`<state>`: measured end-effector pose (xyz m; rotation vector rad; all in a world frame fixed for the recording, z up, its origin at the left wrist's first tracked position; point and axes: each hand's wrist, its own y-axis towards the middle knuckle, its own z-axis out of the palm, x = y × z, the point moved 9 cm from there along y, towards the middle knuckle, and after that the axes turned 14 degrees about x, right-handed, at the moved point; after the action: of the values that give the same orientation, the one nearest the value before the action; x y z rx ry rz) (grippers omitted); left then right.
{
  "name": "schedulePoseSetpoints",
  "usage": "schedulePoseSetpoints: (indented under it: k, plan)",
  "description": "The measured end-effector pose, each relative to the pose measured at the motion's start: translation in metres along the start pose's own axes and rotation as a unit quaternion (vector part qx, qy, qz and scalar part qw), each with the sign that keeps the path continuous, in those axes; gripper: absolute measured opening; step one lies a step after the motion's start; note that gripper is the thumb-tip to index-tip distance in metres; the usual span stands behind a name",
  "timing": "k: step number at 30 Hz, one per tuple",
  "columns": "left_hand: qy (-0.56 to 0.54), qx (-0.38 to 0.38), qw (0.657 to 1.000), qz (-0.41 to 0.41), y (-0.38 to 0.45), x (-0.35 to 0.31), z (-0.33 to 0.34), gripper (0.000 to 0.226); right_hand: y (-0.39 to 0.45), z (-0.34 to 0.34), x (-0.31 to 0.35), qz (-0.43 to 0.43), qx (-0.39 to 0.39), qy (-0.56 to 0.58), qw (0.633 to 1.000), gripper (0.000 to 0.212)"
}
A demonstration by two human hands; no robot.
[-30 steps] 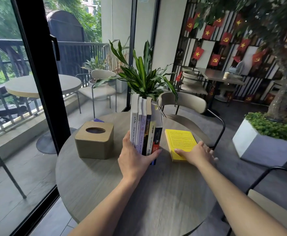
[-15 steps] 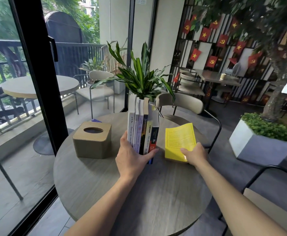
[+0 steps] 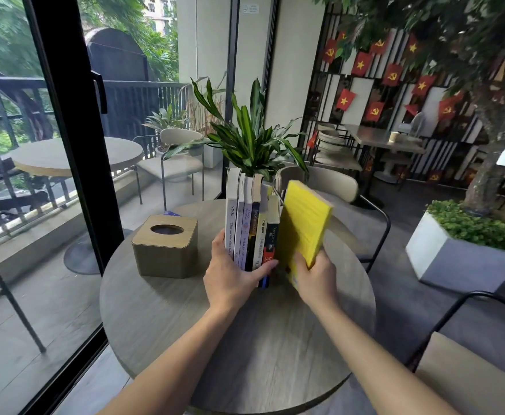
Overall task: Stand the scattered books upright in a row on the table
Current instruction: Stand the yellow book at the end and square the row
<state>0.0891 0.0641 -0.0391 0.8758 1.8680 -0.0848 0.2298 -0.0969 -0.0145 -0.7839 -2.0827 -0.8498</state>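
Several books stand upright in a row (image 3: 251,232) at the middle of the round wooden table (image 3: 185,339), spines facing me. My left hand (image 3: 230,278) wraps around the row's near lower end, thumb on the left side and fingers across the spines. My right hand (image 3: 315,275) grips the bottom edge of a yellow book (image 3: 305,223). That book is raised nearly upright, tilted a little to the right, just beside the row's right end. Whether it touches the row I cannot tell.
A square wooden tissue box (image 3: 166,245) sits left of the row. A potted green plant (image 3: 251,142) rises behind the books. A beige chair (image 3: 320,184) stands beyond the table, another chair (image 3: 469,375) at my right. A glass door frame (image 3: 65,145) runs along the left.
My right hand has lifted the yellow book off the table, where it lay flat, and swung it up nearly vertical next to the row. My left hand has kept its hold on the row.
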Motion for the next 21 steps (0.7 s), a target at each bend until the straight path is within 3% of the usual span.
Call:
schedulePoseSetpoints:
  k: [5, 9, 11, 13, 17, 21]
  plan:
    - [-0.028, 0.061, 0.998, 0.004, 0.01, -0.002, -0.007, 0.104, 0.002, 0.024, -0.004, 0.022, 0.031, 0.017, 0.999, 0.043]
    - [-0.017, 0.115, 0.993, 0.002, 0.022, -0.007, -0.015, 0.104, 0.008, 0.052, -0.006, 0.063, 0.171, 0.028, 0.983, 0.058]
    - [0.016, 0.149, 0.989, -0.004, 0.029, -0.009, -0.015, 0.104, 0.004, 0.061, 0.002, 0.047, 0.229, 0.022, 0.972, 0.066]
    - [0.116, 0.154, 0.981, 0.011, 0.034, -0.016, -0.019, 0.108, 0.003, 0.066, 0.009, 0.016, 0.259, 0.001, 0.966, 0.08]
    - [0.361, 0.128, 0.923, 0.04, 0.043, -0.027, -0.032, 0.125, 0.006, 0.071, 0.009, -0.016, 0.236, 0.021, 0.971, 0.104]
    - [0.369, 0.243, 0.897, 0.019, 0.056, -0.005, -0.036, 0.132, 0.01, 0.071, 0.009, -0.034, 0.19, 0.054, 0.98, 0.108]
